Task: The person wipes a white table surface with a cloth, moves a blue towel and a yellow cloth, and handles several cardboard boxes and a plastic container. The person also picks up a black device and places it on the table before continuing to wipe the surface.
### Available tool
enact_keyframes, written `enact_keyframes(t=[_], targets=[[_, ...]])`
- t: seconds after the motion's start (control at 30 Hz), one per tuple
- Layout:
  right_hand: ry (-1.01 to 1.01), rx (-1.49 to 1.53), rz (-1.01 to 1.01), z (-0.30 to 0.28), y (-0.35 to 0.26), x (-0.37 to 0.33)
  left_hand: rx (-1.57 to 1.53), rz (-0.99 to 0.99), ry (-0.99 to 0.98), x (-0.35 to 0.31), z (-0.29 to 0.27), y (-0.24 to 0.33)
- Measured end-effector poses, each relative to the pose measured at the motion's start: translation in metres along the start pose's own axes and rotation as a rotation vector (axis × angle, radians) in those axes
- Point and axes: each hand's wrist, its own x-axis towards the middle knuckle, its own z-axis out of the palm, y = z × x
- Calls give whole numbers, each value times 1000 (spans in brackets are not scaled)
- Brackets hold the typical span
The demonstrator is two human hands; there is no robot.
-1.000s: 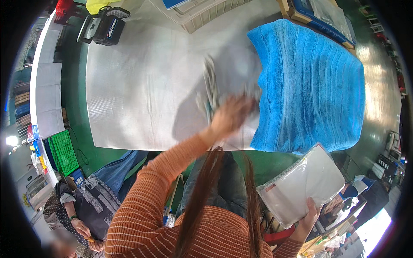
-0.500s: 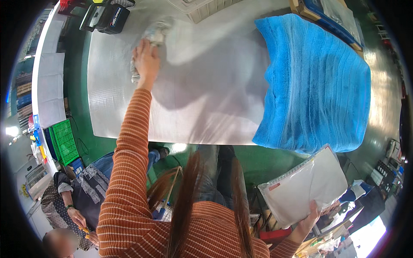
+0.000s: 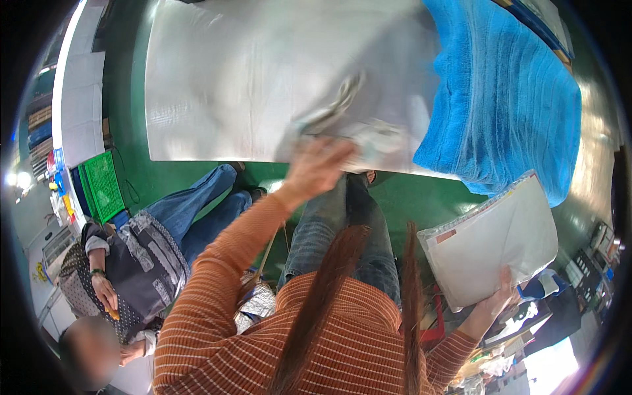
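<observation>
Nearest in my remote view, on the right, the right grip (image 3: 494,299) is clamped on the near edge of a flat white packet (image 3: 487,250) in a clear plastic sleeve, held up and tilted over the green floor (image 3: 401,214); I judge that this sideways carry keeps the packet off the surface (image 3: 204,99) and out of the other arm's way. A co-worker (image 3: 128,263) stands near left, so I would count room on that side of the body as limited. Farther out, the left grip (image 3: 317,166) lies at the near edge of the surface, fingers on a crumpled pale cloth (image 3: 382,141); both are blurred, and I cannot tell whether the fingers are closed on the cloth or only laid flat upon it. The loose bunching presumably lets the cloth follow the palm. The surface's near edge runs just beyond the knees, and the cloth reaches close to that edge. To the right, a ribbed blue towel (image 3: 513,99) overhangs the near edge and bounds sideways travel; the packet overlaps its near corner in view, though contact I cannot confirm. The widest room for the left arm appears to lie leftward and far across the pale sheeting.
</observation>
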Motion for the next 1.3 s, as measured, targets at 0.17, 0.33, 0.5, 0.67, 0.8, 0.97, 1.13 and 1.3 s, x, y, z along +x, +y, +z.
enact_keyframes(t=[0.17, 0.33, 0.5, 0.67, 0.8, 0.97, 1.13, 1.3], targets=[[49, 105, 35, -44, 28, 29, 256, -483, 146, -107, -74, -168], [82, 61, 26, -53, 32, 28, 12, -106, 62, -59, -40, -95], [-32, -254, -193, -86, 31, 22, -14, 317, -53, 67, 20, 29], [-103, -661, -483, -114, 33, 15, -167, 353, 72, 115, 39, 31], [122, -284, -110, -68, 9, -7, 52, 13, 262, 203, 30, -29], [179, -201, -4, -22, -11, -8, 185, -303, 529, 295, 43, -47], [194, -189, 26, -1, -20, -8, -45, -32, 444, 176, 59, 39], [126, -178, 21, 25, -32, -9, -145, 8, 98, 81, 43, 76]])
